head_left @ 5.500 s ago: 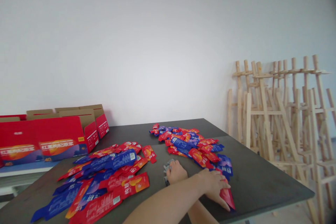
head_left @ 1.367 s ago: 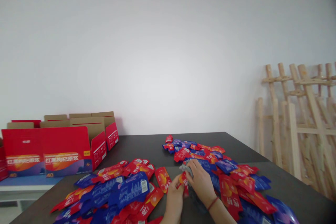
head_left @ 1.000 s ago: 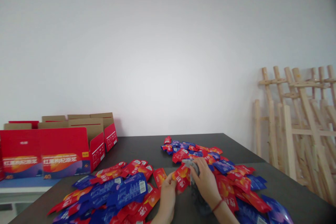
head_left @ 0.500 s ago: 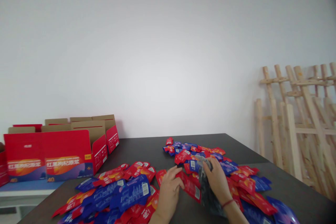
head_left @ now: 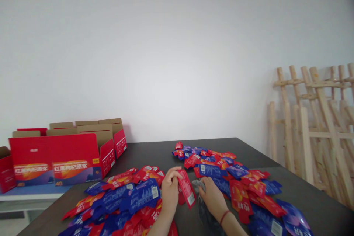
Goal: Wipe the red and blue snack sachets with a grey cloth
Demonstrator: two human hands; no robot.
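My left hand (head_left: 169,193) is closed on a red sachet (head_left: 186,188), lifted a little off the dark table (head_left: 306,191). Close beside it my right hand (head_left: 211,198) rests with curled fingers on a grey crumpled cloth (head_left: 203,210) that lies on the table. A pile of red and blue sachets (head_left: 121,202) spreads to the left of my hands. Another pile of red and blue sachets (head_left: 235,180) lies to the right and behind them.
Open red cardboard boxes (head_left: 63,155) stand on a lower surface at the left, past the table's edge. Wooden easels (head_left: 315,125) lean against the white wall at the right. The table's right edge runs close to them.
My left hand has picked a red sachet off the right pile and drawn it toward the left. My right hand came back toward me onto the grey cloth.
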